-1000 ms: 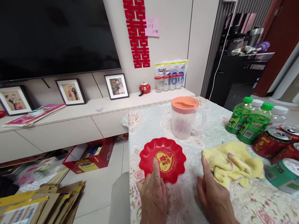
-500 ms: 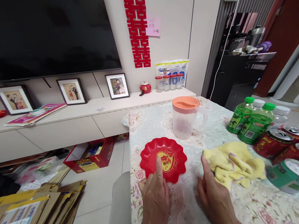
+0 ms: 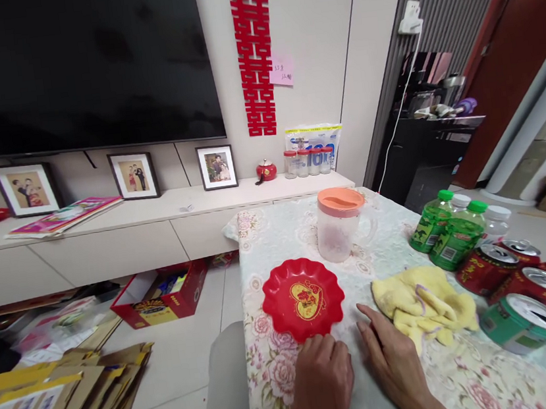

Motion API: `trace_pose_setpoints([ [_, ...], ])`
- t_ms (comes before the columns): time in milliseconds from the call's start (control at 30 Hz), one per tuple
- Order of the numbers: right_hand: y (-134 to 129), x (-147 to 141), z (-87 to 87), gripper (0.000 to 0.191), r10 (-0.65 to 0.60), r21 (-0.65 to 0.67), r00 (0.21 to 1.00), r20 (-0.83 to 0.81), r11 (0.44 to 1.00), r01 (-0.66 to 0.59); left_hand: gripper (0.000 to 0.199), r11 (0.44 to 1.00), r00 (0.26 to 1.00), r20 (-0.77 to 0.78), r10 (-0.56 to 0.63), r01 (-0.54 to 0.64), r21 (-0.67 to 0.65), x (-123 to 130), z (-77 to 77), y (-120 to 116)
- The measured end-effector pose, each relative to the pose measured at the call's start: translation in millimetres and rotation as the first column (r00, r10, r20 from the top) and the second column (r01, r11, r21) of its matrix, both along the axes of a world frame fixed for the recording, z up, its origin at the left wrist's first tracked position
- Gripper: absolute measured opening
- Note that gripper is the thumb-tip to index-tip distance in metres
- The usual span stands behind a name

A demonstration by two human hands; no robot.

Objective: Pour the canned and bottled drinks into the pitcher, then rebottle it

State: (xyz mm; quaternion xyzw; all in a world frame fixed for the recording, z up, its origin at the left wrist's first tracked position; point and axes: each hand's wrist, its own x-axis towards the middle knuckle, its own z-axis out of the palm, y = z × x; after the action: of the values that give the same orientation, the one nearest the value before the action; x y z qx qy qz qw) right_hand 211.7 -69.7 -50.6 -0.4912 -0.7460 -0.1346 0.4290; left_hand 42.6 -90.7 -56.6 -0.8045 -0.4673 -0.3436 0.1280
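Note:
My left hand [image 3: 323, 369] is curled into a fist at the near edge of a red scalloped plate [image 3: 277, 297]; I see nothing in it, and its knuckles are close to or touching the rim. The plate has a yellow heart-shaped print in its middle. To the right, my right hand [image 3: 391, 352] lies low over the tablecloth with its fingers stretched forward, holding nothing. Just beyond it is a crumpled yellow cloth [image 3: 422, 302] with a purple edge. A clear plastic pitcher [image 3: 338, 229] with an orange lid stands behind the plate.
Green-labelled bottles [image 3: 456, 238], several red cans [image 3: 489, 264] and a teal can [image 3: 514, 327] crowd the right of the flowered tablecloth [image 3: 276, 230]. A low white cabinet [image 3: 109, 244] holds picture frames and small jars. Flattened cardboard [image 3: 98, 398] and a red box [image 3: 160, 304] lie on the floor.
My left hand has drawn back from over the plate and folded its pointing index finger into a fist. My right hand has lowered, its raised index finger now lying forward. The view has shifted slightly.

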Motion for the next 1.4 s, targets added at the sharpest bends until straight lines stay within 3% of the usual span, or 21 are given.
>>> trace_pose_setpoints([
  [167,-1.7,-0.8,1.4,0.029,-0.009,0.007,1.000,0.003,1.000,0.009,0.017,0.996,0.998,0.005,0.063,-0.063,-0.059,0.2,-6.1,4.8],
  [367,-9.9,0.7,6.0,0.022,-0.031,0.039,0.998,0.058,0.999,0.028,0.034,0.985,0.996,-0.004,0.092,-0.092,-0.143,-1.0,-8.9,7.7],
  [500,-12.3,26.3,9.1,0.026,-0.239,0.097,0.968,0.075,0.968,0.232,0.025,0.984,0.998,-0.017,0.058,-0.060,-0.165,-1.8,-9.8,6.3],
  [633,-6.7,55.9,2.3,0.056,-0.392,0.034,0.916,0.088,0.920,0.391,0.022,0.983,0.998,-0.013,0.064,-0.065,-0.174,-2.9,-7.5,4.9],
  [800,-9.8,71.1,-1.5,0.038,-0.327,-0.023,0.937,0.122,0.943,0.333,0.024,0.986,0.996,0.022,0.089,-0.085,-0.146,-4.3,-4.9,3.2],
  [900,-24.0,78.4,5.9,0.042,-0.260,-0.032,0.953,0.156,0.963,0.268,0.026,0.990,0.992,0.054,0.117,-0.112,-0.087,-5.7,-5.1,2.2],
  [1000,-38.5,88.0,17.0,0.050,-0.118,-0.094,0.943,0.310,0.984,0.154,0.029,0.981,0.978,0.076,0.196,-0.196,-0.007,-6.4,-6.7,1.6],
  [1067,-40.5,91.8,29.9,0.052,-0.090,-0.137,0.923,0.374,0.979,0.151,0.030,0.971,0.968,0.087,0.236,-0.239,0.026,-5.4,-8.9,1.5],
  [1133,-30.9,91.1,49.1,0.046,-0.148,-0.208,0.963,0.224,0.958,0.196,0.031,0.966,0.965,0.102,0.243,-0.250,0.061,-3.0,-12.5,1.7],
  [1200,-7.0,87.1,71.5,0.039,-0.131,-0.347,0.974,-0.183,0.936,0.061,0.033,0.967,0.968,0.119,0.222,-0.234,0.098,0.2,-17.3,2.4],
  [1300,50.6,81.4,97.9,0.052,-0.171,-0.363,0.920,-0.352,0.931,0.035,0.034,0.975,0.972,0.170,0.164,-0.186,0.122,4.6,-25.5,3.8],
  [1400,113.7,77.1,106.4,0.058,-0.187,-0.375,0.848,-0.495,0.927,-0.015,0.034,0.985,0.969,0.212,0.130,-0.150,0.083,6.4,-32.3,4.1],
])
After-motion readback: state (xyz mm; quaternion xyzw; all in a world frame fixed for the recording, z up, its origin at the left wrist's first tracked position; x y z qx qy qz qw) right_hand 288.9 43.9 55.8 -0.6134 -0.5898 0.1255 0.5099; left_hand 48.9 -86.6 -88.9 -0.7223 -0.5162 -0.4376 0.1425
